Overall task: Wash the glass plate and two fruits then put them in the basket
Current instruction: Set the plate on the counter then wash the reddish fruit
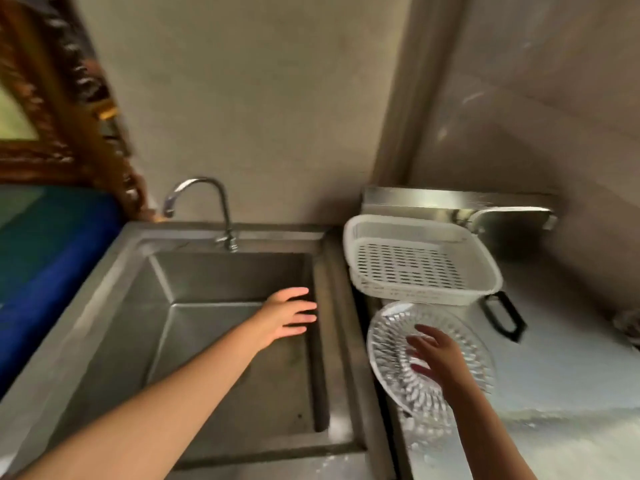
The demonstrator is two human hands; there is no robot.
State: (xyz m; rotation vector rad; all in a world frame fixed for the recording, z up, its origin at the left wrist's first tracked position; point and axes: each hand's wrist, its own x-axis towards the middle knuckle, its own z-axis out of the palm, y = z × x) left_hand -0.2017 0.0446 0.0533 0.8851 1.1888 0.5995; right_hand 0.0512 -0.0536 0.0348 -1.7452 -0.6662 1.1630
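**Beside the sink, a hand reaches the glass plate**

Right of the sink (221, 341), on the steel counter (561, 386) just in front of the white basket (422, 261), lies the glass plate (391, 362). It looks rigid, ribbed, breakable and likely slick once wet, so taking it by the rim seems safest. Her right hand (438, 358) hovers over it, fingers spread, perhaps touching; blur hides contact. Left hand (285, 315) is flat and open above the basin. No fruit shows, and no writing is legible
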